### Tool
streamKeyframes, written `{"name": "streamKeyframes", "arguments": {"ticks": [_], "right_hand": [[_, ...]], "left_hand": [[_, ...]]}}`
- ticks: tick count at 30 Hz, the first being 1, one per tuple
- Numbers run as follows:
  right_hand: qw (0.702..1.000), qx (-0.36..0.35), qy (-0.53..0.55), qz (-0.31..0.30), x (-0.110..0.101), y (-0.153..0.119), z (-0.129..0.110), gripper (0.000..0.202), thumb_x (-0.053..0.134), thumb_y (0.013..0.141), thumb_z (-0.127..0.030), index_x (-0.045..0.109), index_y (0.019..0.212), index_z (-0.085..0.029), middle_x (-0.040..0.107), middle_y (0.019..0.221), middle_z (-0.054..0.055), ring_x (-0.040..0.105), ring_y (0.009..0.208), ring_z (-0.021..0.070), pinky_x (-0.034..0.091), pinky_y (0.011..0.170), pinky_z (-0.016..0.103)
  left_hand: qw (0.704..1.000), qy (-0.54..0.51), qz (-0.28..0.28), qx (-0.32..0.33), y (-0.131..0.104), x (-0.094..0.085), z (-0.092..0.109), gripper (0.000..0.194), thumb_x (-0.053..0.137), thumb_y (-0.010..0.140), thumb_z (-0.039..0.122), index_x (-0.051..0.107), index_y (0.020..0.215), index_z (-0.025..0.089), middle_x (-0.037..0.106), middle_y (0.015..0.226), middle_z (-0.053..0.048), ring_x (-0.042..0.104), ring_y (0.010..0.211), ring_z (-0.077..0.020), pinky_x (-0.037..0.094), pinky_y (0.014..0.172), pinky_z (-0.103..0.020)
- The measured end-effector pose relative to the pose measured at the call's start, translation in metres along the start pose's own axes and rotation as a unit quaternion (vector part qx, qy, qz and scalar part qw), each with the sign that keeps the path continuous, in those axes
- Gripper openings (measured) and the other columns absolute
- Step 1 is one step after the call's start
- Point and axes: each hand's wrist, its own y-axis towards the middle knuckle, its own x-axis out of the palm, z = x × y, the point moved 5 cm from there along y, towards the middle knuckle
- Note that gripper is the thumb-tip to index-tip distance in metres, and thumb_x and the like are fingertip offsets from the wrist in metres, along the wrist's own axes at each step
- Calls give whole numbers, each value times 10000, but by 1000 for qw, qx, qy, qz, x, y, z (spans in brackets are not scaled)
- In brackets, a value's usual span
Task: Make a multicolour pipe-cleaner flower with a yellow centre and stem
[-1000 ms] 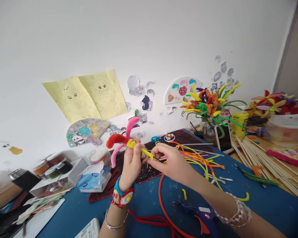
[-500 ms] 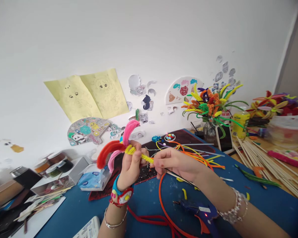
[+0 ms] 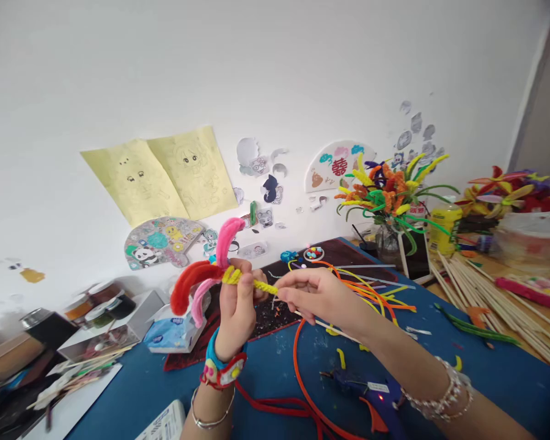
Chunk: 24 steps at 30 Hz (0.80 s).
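My left hand [image 3: 238, 305] is closed around the base of a fuzzy flower, whose red petal [image 3: 187, 287] and pink petals [image 3: 229, 241] curve out to the left. Yellow pipe cleaner [image 3: 231, 275] is wound about that base, and its twisted length [image 3: 264, 285] runs right to my right hand [image 3: 309, 293]. The fingertips of my right hand pinch this yellow end. A thin wooden stick [image 3: 327, 325] extends from near the hands toward the lower right, beneath my right hand. The palm side of my right hand is partly hidden.
A blue glue gun [image 3: 371, 388] with a lit red light lies below my right forearm. Orange and red pipe cleaners [image 3: 297, 360] curl on the blue mat [image 3: 270, 366]. Tissue pack [image 3: 172, 333] at left; flower vase [image 3: 387, 241], phone [image 3: 415, 256] and wooden sticks [image 3: 499, 305] at right.
My left hand and the flower have shifted slightly left and the petals a little up. My right hand has moved slightly left and up, and more of the yellow length shows between the hands.
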Motion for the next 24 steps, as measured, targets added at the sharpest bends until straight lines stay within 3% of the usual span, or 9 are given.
{"name": "streamKeyframes", "arguments": {"ticks": [3, 10, 13, 16, 20, 22, 24], "right_hand": [[992, -71, -86, 59, 0, -3, -8, 212, 694, 774, -284, 672, 957, -178, 556, 674, -41, 472, 554, 58, 385, 510, 182], [972, -148, -157, 97, 7, -8, -13, 145, 550, 868, -250, 661, 918, -173, 650, 770, 11, 558, 661, 105, 429, 591, 225], [988, -103, -81, 80, 4, -4, -9, 133, 584, 834, -263, 662, 867, -161, 594, 673, -13, 510, 592, 85, 393, 542, 208], [999, -5, 50, 11, 1, 2, 5, 107, 623, 759, -249, 657, 768, -148, 549, 566, -39, 399, 468, 47, 277, 447, 188], [966, 119, 183, -138, 8, 4, 19, 100, 616, 691, -245, 633, 704, -146, 514, 468, -61, 245, 356, 21, 153, 383, 196], [963, 117, 181, -161, 9, 2, 16, 115, 628, 698, -256, 638, 724, -145, 527, 479, -61, 235, 344, 15, 153, 371, 192], [984, 64, 125, -111, 6, 0, 8, 140, 646, 739, -274, 648, 804, -150, 569, 536, -52, 292, 365, 17, 197, 377, 178]], "left_hand": [[999, 16, 21, 22, 3, 1, 2, 173, 480, 946, 363, 453, 824, 245, 274, 547, 75, 252, 490, -103, 235, 442, -202], [999, 27, 29, 32, 6, 2, 3, 187, 451, 959, 358, 449, 812, 241, 221, 548, 83, 203, 467, -97, 208, 428, -204], [1000, 11, 14, 26, 4, 3, 1, 165, 457, 957, 353, 451, 831, 247, 260, 556, 74, 241, 489, -100, 231, 442, -197], [999, 14, -12, 34, -1, 4, 0, 175, 464, 951, 364, 442, 820, 249, 286, 554, 68, 278, 498, -104, 286, 462, -205], [995, 43, -43, 75, -11, 6, 6, 194, 479, 936, 398, 455, 813, 250, 300, 539, 74, 316, 453, -103, 362, 483, -247], [994, 55, -34, 89, -12, 7, 10, 182, 481, 936, 391, 464, 823, 249, 317, 539, 72, 344, 452, -107, 357, 476, -251], [995, 60, -10, 85, -10, 7, 11, 180, 458, 952, 362, 457, 816, 245, 310, 540, 70, 330, 464, -105, 321, 464, -235]]}}
